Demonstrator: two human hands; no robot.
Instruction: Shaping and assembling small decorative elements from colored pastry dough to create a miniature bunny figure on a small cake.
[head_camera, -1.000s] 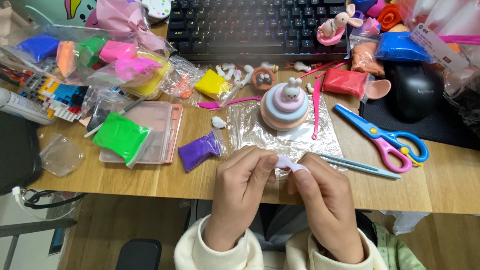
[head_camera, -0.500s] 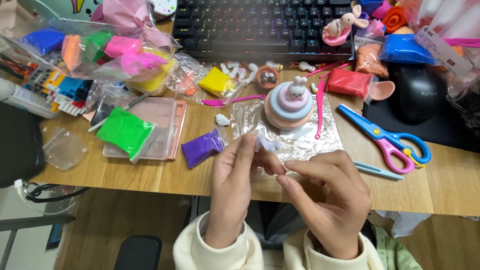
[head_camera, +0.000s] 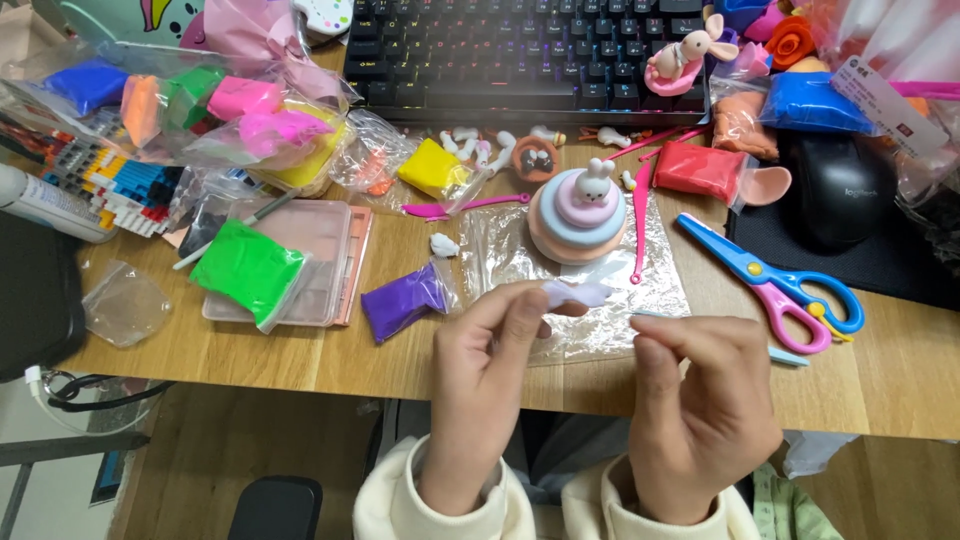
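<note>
My left hand (head_camera: 482, 385) pinches a small flattened piece of pale lilac clay (head_camera: 576, 293) between thumb and forefinger, just above the table's front edge. My right hand (head_camera: 697, 410) is beside it, a little apart from the clay, fingers curled with the fingertips drawn together and nothing visible in them. Behind both hands lies a crinkled clear plastic sheet (head_camera: 520, 250), and on it stands a tiered clay cake (head_camera: 577, 215) in peach, blue and pink with a small white bunny on top.
Bagged clay lies around: purple (head_camera: 403, 301), green (head_camera: 247, 268), yellow (head_camera: 431, 168), red (head_camera: 697, 168), blue (head_camera: 815, 103). Blue-and-pink scissors (head_camera: 775, 283) lie at the right, a black mouse (head_camera: 841, 190) behind them. A keyboard (head_camera: 525, 55) spans the back; a clear lidded box (head_camera: 310, 240) sits left.
My hands have drawn apart: the right hand let go of the clay and moved right, while the left hand keeps the lilac piece pinched and raised.
</note>
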